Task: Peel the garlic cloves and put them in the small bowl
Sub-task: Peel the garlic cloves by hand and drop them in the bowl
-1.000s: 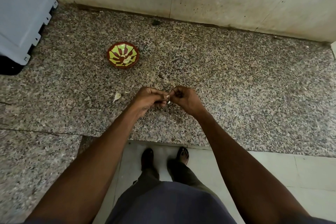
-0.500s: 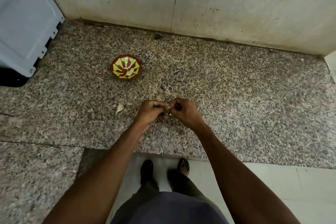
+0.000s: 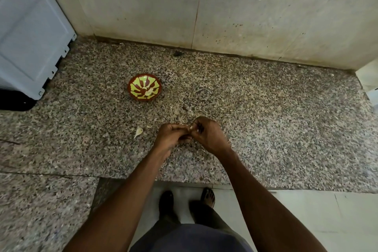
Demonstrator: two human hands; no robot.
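Centrally, left hand (image 3: 171, 137) and right hand (image 3: 206, 135) pinch one garlic clove (image 3: 191, 128) between curled fingers above the granite counter (image 3: 266, 118). Small bowl (image 3: 144, 87) stands beyond them; another clove (image 3: 138, 132) lies just left.

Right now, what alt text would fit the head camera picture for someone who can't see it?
Two hands, left hand and right hand, pinch a garlic clove above a speckled granite counter. A small bowl sits beyond them.

Both arms reached forward. The left hand (image 3: 170, 136) and right hand (image 3: 207, 134) met fingertip to fingertip, fingers curled, apparently pinching a clove (image 3: 191, 128) between them.
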